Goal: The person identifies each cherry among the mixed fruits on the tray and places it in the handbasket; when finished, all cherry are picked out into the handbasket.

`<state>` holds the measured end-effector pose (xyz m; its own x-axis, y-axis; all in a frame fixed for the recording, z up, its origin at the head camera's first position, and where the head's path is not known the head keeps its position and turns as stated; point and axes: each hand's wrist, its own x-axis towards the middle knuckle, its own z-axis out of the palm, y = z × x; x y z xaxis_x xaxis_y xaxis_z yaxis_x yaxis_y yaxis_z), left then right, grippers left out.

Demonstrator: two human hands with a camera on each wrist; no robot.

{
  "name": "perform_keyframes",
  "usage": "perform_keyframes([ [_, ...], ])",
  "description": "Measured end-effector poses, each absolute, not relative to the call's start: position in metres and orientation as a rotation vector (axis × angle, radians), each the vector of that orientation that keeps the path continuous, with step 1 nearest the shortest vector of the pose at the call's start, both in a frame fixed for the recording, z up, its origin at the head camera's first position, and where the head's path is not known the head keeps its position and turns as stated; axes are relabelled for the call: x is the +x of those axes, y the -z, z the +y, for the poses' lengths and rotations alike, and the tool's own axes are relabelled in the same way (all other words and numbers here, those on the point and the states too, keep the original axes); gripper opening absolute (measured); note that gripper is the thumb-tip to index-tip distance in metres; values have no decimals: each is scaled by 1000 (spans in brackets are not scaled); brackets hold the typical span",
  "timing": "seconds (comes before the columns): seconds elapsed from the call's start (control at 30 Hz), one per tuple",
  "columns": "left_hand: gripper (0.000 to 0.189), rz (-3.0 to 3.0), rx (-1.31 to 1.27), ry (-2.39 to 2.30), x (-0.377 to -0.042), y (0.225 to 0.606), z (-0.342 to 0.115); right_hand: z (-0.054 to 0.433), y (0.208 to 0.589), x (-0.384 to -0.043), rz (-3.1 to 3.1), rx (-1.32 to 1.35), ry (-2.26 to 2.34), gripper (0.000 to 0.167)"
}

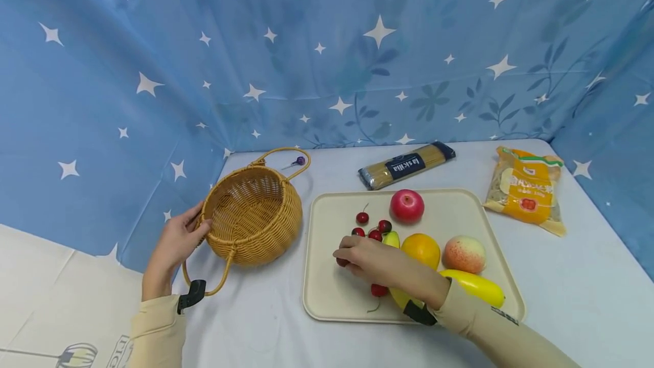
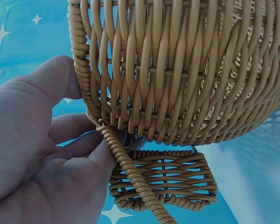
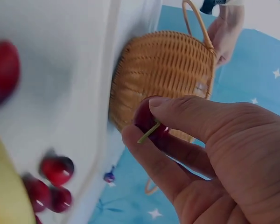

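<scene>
We've got a cherry (image 3: pixel 143 115) pinched in our right hand (image 1: pixel 370 257) near the left edge of the tray (image 1: pixel 332 214); left hand (image 1: pixel 176 238) grips the basket (image 1: pixel 287 214) rim. Cherry's probably light, kinda slick, so we'd pinch its sides.

rough tan round wicker basket (image 1: pixel 278 230) w/ slight sheen
dark red round cherry (image 3: pixel 143 115): smooth, glossy skin; beige rectangular plastic-look tray (image 1: pixel 328 214): smooth, matt; red round apple (image 1: pixel 407 207): glossy; long navy-and-clear plastic pasta pkt (image 1: pixel 406 166): shiny; blue star-print cloth backdrop (image 1: pixel 306 10): faint sheen
</scene>
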<state>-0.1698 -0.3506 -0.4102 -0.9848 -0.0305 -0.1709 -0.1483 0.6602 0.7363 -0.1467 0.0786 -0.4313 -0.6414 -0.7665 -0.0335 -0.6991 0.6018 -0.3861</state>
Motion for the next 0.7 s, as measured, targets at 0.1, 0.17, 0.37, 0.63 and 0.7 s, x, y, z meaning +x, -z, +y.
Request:
perform_keyframes([
  [0.1,69,2740,-152,-1218,-169,411,-351,77,420,-156,2663,-1283,499,31],
  [0.17,68,2749,-157,-1207,-169,411,-351,75,411,-162,2676,-1318,495,30],
  [0.37,68,2767,-163,-1212,-172,412,-350,70,389,-180,2680,-1422,546,28],
  [0.63,68,2741,-176,-1252,-169,414,-347,51,367,-209,2672,-1520,672,29],
  [0.7,68,2751,-176,-1242,-168,414,-347,46,362,-215,2673,-1565,688,28],
])
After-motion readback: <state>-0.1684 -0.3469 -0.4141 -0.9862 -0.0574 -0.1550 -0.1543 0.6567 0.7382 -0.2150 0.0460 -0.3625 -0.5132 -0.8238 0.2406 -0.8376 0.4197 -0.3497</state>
